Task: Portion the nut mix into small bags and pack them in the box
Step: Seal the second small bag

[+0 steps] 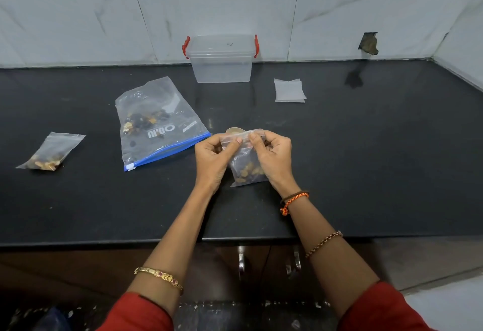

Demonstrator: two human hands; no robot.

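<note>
- Hands first: we see the left hand (213, 154) and the right hand (271, 152) both pinching the top edge of a small bag (247, 166), thumbs and fingertips on its seal strip, one hand at each end.
- Small bag hangs upright between the two hands, above the black counter (366, 160), near its front edge; we see a clump of pale nuts at its bottom.
- We cannot tell whether the seal is fully closed.
- Just behind the hands we spot a round pale object (234, 130), mostly hidden; we cannot tell what it is.
- Big zip bag (156, 124) with a blue slider strip lies flat on the counter, left of the hands and just beside them; we see the dark and tan nut mix loose inside.
- Filled small bag (51, 151) lies flat at far left, well apart from the rest, nuts bunched at its lower end.
- Clear box (221, 61) with red latches stands at the back against the marble wall (78, 11), no lid on it; we see nothing inside.
- Stack of empty small bags (289, 90) lies right of the box, near it.
- We note red sleeves (136, 315) and bracelets on both arms.
</note>
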